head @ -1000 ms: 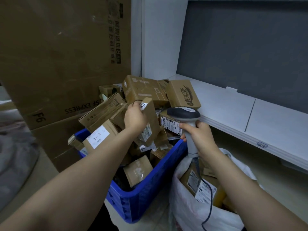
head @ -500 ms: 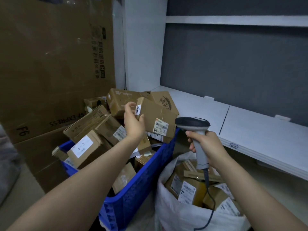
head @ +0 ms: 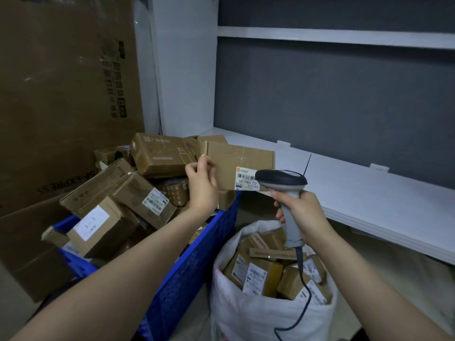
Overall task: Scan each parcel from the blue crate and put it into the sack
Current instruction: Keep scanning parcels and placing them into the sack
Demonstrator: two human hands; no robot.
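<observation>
My left hand (head: 202, 182) grips the left end of a flat cardboard parcel (head: 242, 159), held up above the right rim of the blue crate (head: 197, 264). Its white barcode label faces me at the lower right. My right hand (head: 299, 214) grips the handle of a grey barcode scanner (head: 283, 179), whose head sits right in front of that label and partly covers it. The crate is heaped with several cardboard parcels (head: 138, 193). Below the scanner stands the open white sack (head: 248, 313), holding several labelled parcels.
A tall cardboard sheet marked SF EXPRESS (head: 61, 99) leans behind the crate on the left. A low white shelf (head: 369, 190) runs along the grey wall at the right, with a higher shelf (head: 332, 36) above. The scanner's cable hangs down over the sack.
My left hand lifted the parcel out of the heap and turned it so its label faces the scanner. The scanner rose and moved up to the label. The camera tilted upward.
</observation>
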